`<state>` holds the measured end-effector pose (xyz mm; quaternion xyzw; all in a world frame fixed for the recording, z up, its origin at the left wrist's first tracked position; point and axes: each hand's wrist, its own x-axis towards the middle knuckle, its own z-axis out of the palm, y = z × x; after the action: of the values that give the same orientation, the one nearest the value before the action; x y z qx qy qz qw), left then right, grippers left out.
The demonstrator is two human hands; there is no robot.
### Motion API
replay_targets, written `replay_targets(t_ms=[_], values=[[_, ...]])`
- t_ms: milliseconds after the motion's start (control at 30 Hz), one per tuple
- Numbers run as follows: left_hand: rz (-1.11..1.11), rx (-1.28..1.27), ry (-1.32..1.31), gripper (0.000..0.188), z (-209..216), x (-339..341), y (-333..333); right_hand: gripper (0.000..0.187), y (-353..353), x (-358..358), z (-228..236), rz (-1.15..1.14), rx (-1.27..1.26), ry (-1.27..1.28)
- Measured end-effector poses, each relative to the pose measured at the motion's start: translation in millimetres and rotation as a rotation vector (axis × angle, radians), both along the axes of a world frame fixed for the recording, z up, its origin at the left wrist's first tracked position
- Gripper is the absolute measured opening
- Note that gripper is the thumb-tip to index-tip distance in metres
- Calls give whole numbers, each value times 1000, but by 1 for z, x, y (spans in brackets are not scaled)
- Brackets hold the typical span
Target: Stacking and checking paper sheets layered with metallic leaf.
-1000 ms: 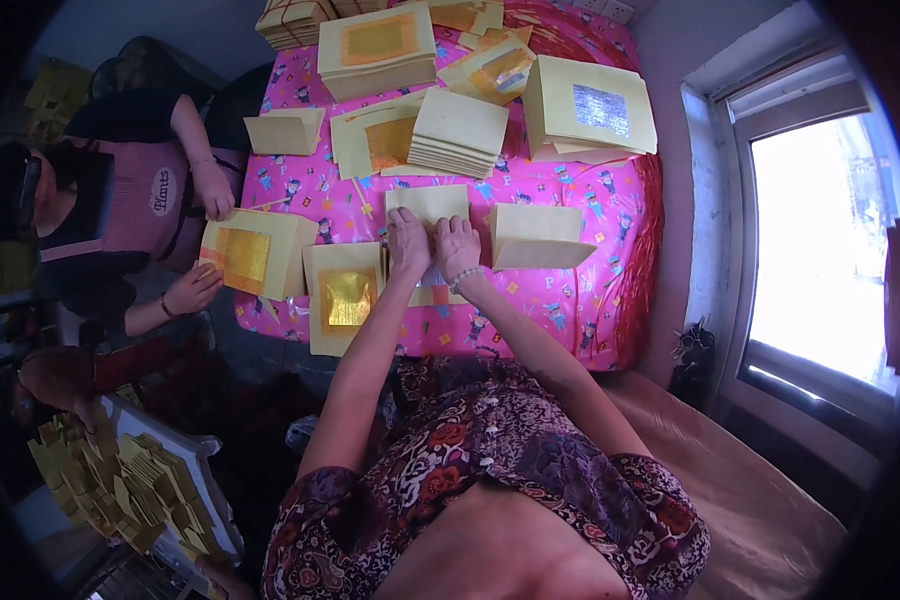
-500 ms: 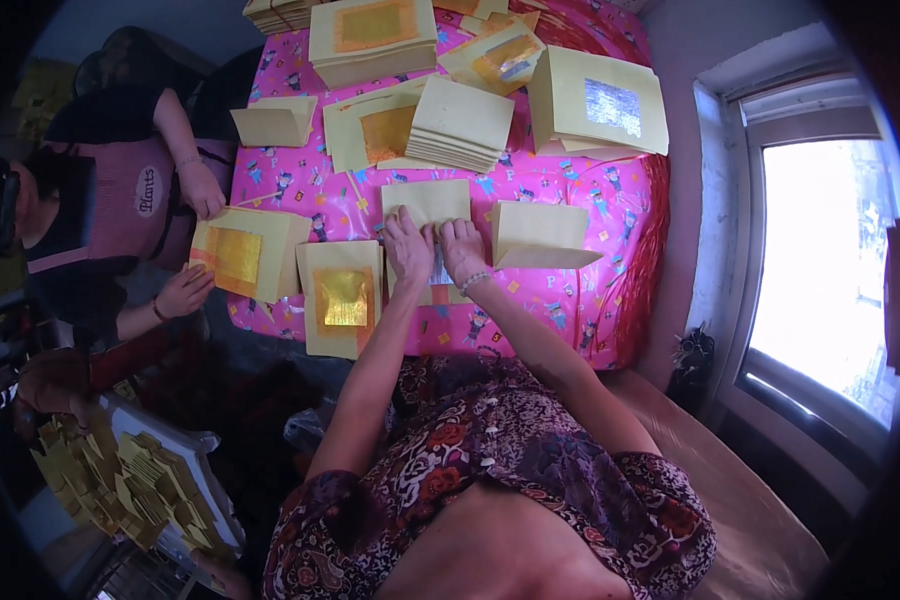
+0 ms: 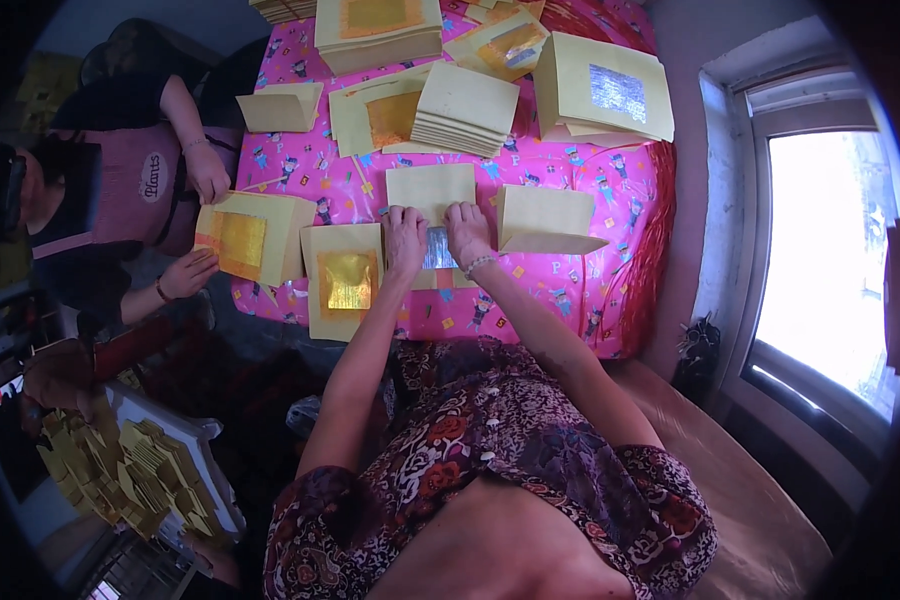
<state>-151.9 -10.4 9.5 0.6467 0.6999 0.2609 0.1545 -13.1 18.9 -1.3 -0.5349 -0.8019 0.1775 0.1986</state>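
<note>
A pale yellow paper sheet (image 3: pixel 430 187) lies in front of me, its far part raised along a crease. Between my hands a silver foil square (image 3: pixel 437 249) shows on its near part, with an orange strip below. My left hand (image 3: pixel 406 238) grips the left end of the crease with curled fingers. At the right end, my right hand (image 3: pixel 467 236) is closed in the same way, a bracelet on its wrist. To the left lies yellow paper with gold foil (image 3: pixel 348 280); to the right stands a folded yellow sheet (image 3: pixel 545 215).
Stacks of yellow paper (image 3: pixel 465 108) stand farther back on the pink patterned tablecloth (image 3: pixel 570 285). A co-worker (image 3: pixel 120 190) at the left holds gold-foiled paper (image 3: pixel 238 243). A tray of folded papers (image 3: pixel 160 480) is at lower left, a bright window (image 3: pixel 830 270) at right.
My hands have moved apart along the crease, the left to the left end and the right to the right end. More of the silver foil shows between them.
</note>
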Motion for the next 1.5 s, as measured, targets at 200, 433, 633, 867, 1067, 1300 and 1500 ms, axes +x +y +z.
replay_targets(t_ms=[200,433,633,867,1067,1300,1500], values=[[13,-27,82,17,0,4,3,15,-1,1,0,16,-12,-43],[24,-3,134,16,-6,4,-1,18,2,-4,7,-10,-10,-78],[44,-48,50,17,-6,6,-3,23,8,-5,8,-12,0,-88],[33,-106,120,17,-4,6,1,31,6,-7,11,-3,0,-113],[104,-240,113,28,14,19,-6,32,6,-6,7,5,48,-140],[203,-393,101,51,14,10,1,36,7,-8,4,11,32,-152],[196,-450,94,39,24,16,8,37,9,-6,11,14,-2,-165]])
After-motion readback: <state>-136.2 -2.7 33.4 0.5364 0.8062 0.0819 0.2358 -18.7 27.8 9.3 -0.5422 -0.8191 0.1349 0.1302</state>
